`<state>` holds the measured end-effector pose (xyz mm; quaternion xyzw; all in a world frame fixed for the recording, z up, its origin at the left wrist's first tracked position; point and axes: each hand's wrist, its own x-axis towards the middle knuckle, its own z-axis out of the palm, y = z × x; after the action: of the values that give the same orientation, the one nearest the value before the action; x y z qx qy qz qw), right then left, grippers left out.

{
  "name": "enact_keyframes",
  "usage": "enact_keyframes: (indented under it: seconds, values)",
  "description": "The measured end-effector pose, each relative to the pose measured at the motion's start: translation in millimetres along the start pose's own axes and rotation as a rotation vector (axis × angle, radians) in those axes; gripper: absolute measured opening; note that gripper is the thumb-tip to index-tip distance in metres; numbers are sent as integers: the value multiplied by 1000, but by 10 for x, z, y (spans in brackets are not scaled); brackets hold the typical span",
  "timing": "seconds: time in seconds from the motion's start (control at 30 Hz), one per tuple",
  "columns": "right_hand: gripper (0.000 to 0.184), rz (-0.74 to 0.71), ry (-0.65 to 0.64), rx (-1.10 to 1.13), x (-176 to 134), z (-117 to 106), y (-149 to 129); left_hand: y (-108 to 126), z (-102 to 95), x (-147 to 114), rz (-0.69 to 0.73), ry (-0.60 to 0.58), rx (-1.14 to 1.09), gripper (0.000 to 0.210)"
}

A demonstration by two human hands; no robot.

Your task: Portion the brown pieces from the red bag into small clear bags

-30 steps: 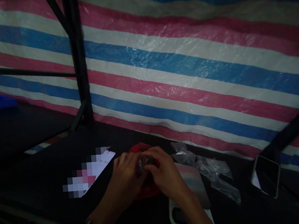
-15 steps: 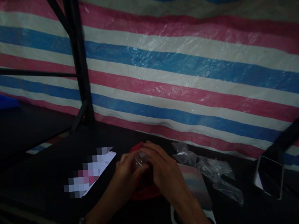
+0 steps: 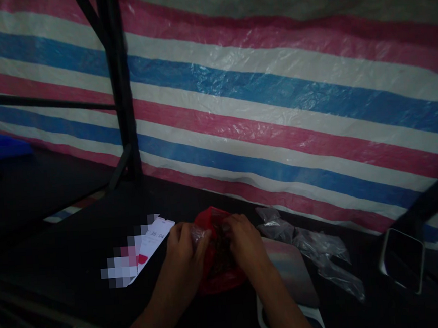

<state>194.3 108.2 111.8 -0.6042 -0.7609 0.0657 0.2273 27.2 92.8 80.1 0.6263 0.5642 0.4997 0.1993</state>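
A red plastic bag (image 3: 223, 286) stands with its mouth open on the black table, and small dark pieces (image 3: 220, 250) fill its inside. My left hand (image 3: 184, 250) is closed around a crumpled clear plastic bag (image 3: 198, 233) at the left rim of the red bag. On the other side, my right hand (image 3: 246, 240) dips its curled fingers into the red bag's mouth. Its fingertips are hidden among the dark pieces, so what they pinch cannot be made out.
Several small clear bags (image 3: 322, 252) lie right of my hands. A flat device with a silvery top (image 3: 290, 269) sits under my right forearm. A lit phone (image 3: 155, 245) lies at left, another dark-screened phone (image 3: 403, 260) leans at right. Behind rises a striped plastic sheet (image 3: 277, 129).
My hands have moved apart. The clear plastic, earlier between both hands, is now in my left hand only, while my right hand has gone down into the red bag. The view has shifted slightly.
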Motion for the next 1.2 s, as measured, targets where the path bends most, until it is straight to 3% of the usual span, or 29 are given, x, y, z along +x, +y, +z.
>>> enact_keyframes:
  seconds: [0.2,0.37,0.63,0.8,0.93,1.07,1.2]
  values:
    - [63,-38,-54,140,112,177,28,-36,-17,83,-237,-188,-112,35]
    - [63,-36,-47,275,117,230,93,8,-105,171,-345,-166,-184,35]
    - [64,-52,-70,465,83,297,64,-48,-147,181,-390,-147,-249,39]
    - [65,0,-102,601,74,293,73,-41,-138,183,-314,-41,-166,42]
    - [51,43,-148,703,45,168,160,-34,-152,196,-109,103,-87,43]
    - [44,105,-102,752,6,-23,313,-74,-135,162,53,32,-19,41]
    - [42,98,-70,848,-30,-245,325,-123,-62,92,104,-84,65,39]
